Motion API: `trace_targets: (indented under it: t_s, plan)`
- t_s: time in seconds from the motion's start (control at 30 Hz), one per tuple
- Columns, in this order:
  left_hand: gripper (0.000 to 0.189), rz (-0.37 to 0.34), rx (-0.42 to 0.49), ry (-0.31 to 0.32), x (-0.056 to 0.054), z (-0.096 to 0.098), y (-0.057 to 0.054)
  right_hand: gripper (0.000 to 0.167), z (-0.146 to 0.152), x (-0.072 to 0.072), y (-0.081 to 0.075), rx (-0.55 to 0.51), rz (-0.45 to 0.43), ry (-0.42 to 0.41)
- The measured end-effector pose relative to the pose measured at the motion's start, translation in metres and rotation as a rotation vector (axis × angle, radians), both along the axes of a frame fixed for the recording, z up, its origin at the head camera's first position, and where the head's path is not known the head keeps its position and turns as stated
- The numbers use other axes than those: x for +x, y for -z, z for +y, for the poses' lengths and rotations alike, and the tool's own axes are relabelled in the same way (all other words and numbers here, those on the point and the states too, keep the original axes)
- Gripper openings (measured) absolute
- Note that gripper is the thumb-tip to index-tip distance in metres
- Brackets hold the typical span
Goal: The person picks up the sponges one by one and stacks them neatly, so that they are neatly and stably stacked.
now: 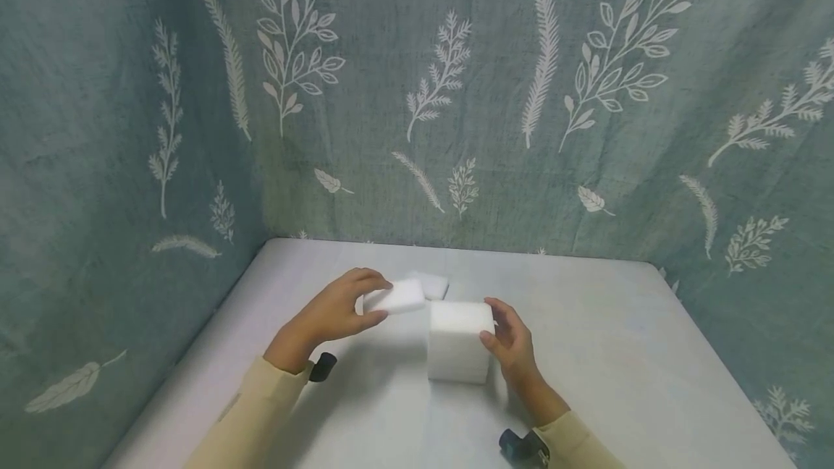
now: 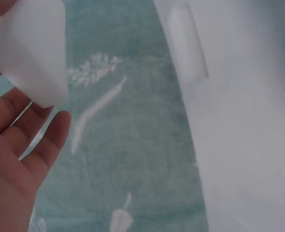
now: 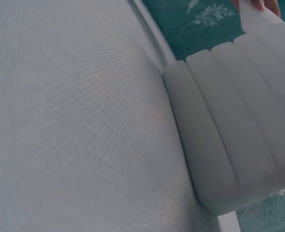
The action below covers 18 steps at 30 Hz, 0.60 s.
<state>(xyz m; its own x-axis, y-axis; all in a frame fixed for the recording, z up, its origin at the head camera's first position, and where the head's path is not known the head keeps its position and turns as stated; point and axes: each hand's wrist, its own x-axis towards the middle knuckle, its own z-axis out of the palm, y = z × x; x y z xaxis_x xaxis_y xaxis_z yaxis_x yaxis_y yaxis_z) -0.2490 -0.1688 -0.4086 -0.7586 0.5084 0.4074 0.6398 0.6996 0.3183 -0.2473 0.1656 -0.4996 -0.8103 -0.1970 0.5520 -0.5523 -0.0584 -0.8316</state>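
In the head view my left hand (image 1: pixel 342 306) pinches a white sponge block (image 1: pixel 400 297) between thumb and fingers, raised above the table. The left wrist view shows this sponge block (image 2: pixel 33 48) up close, with the left hand (image 2: pixel 16 145) around its edge. A stack of like white sponge blocks (image 1: pixel 459 346) stands upright just to the right. My right hand (image 1: pixel 512 346) grips the stack's upper right side, thumb at the front and fingers behind. In the right wrist view the stack (image 3: pixel 229 121) shows several layers pressed together; little of the right hand is visible there.
Another white sponge block (image 1: pixel 432 286) lies on the table behind the held one. The white table (image 1: pixel 586 324) ends at a green leaf-patterned cloth (image 1: pixel 495 187) at the back and sides. Dark wrist cameras (image 1: pixel 322 366) sit by both sleeves.
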Motion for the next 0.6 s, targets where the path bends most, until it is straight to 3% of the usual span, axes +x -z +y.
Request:
trace_targets:
  t_s: [0.17,0.6]
  plan:
    - [0.041,0.035,0.007,0.038,-0.002,0.009,-0.005,0.050,0.000,0.000,-0.003,-0.027,-0.021,-0.010]
    - [0.038,0.044,0.024,0.127,-0.005,0.039,-0.014,0.050,0.001,0.000,-0.004,-0.007,-0.035,0.000]
